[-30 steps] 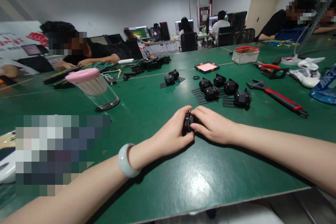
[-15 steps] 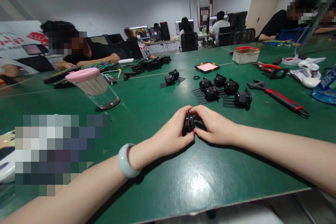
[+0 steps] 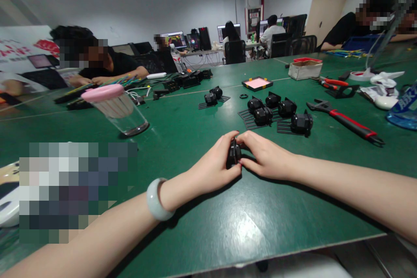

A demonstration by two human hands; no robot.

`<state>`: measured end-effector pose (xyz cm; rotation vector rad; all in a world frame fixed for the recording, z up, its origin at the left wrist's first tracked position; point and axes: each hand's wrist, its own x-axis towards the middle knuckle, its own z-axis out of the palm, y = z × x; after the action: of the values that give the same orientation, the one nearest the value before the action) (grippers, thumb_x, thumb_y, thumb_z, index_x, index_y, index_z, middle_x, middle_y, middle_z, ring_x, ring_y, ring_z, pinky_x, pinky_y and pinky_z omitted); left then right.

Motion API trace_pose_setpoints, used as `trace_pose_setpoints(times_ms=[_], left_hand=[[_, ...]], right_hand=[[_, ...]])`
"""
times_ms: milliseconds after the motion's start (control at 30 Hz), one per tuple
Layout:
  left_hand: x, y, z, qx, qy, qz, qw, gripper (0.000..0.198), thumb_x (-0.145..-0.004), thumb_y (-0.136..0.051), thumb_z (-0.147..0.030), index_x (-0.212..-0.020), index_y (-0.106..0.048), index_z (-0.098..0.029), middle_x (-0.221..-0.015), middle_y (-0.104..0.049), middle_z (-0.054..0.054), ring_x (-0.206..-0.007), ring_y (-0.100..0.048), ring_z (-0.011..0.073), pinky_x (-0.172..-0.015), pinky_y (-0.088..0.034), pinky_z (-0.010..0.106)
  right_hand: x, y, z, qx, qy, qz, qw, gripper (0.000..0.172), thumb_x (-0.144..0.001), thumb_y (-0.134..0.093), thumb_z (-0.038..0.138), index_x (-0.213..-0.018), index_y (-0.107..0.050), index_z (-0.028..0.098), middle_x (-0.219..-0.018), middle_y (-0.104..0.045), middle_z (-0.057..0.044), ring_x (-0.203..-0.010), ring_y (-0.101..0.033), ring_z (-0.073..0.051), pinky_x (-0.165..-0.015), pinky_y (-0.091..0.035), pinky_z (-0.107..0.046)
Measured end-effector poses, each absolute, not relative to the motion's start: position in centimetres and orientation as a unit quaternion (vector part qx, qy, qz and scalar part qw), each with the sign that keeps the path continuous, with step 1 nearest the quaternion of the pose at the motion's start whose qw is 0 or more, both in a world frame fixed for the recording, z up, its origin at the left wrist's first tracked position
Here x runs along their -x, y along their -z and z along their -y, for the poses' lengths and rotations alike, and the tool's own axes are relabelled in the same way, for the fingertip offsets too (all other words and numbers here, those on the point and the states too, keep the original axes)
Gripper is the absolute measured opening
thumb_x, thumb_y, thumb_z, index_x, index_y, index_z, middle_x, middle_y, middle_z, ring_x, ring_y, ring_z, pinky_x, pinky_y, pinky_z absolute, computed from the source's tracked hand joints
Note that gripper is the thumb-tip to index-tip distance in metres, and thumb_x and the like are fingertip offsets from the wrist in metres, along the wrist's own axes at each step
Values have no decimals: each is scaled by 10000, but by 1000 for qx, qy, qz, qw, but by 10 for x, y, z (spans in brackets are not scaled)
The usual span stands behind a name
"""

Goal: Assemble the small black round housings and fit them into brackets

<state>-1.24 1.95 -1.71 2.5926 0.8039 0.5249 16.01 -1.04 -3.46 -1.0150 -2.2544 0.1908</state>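
Between both hands, low over the green table, is a small black part. My left hand is closed round its left side, fingers behind and thumb in front. My right hand pinches its right edge with thumb and fingertips. Beyond the hands lie several black parts with thin prongs, among them one nearest my right hand. Further left sits another black pronged part. A small black ring lies between these groups.
A pink-lidded cup stands at left. Right are an adjustable wrench, red-handled pliers and a blue-labelled bottle. Behind are a pink-centred tray and a white box. People sit across the table.
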Motion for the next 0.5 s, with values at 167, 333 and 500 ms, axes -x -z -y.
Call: trace_pose_setpoints(times_ms=[167, 333, 500], left_hand=[[12, 17, -19, -921, -190, -285, 187, 624, -689, -533, -169, -1233, -229, -130, -1260, -360, 122, -1158, -365, 214, -988, -315, 354], [11, 16, -19, -920, -193, -285, 187, 614, -689, -531, -171, -1228, -238, -133, -1253, -366, 123, -1153, -370, 220, -981, -321, 366], [12, 17, -19, -921, -195, -282, 186, 609, -692, -527, -169, -1227, -240, -134, -1249, -368, 122, -1151, -372, 214, -984, -317, 364]], right_hand=[[-160, 34, 10, 383, -71, 862, 326, 345, -724, -527, 156, -1031, -371, 145, -962, -473, -93, -904, -462, -195, -817, -410, -349], [-160, 34, 10, 381, -73, 862, 326, 356, -733, -525, 167, -1052, -370, 140, -973, -479, -103, -915, -464, -202, -818, -409, -363], [-160, 34, 11, 386, -79, 861, 322, 363, -744, -520, 185, -1071, -368, 141, -991, -489, -109, -930, -470, -210, -818, -407, -381]])
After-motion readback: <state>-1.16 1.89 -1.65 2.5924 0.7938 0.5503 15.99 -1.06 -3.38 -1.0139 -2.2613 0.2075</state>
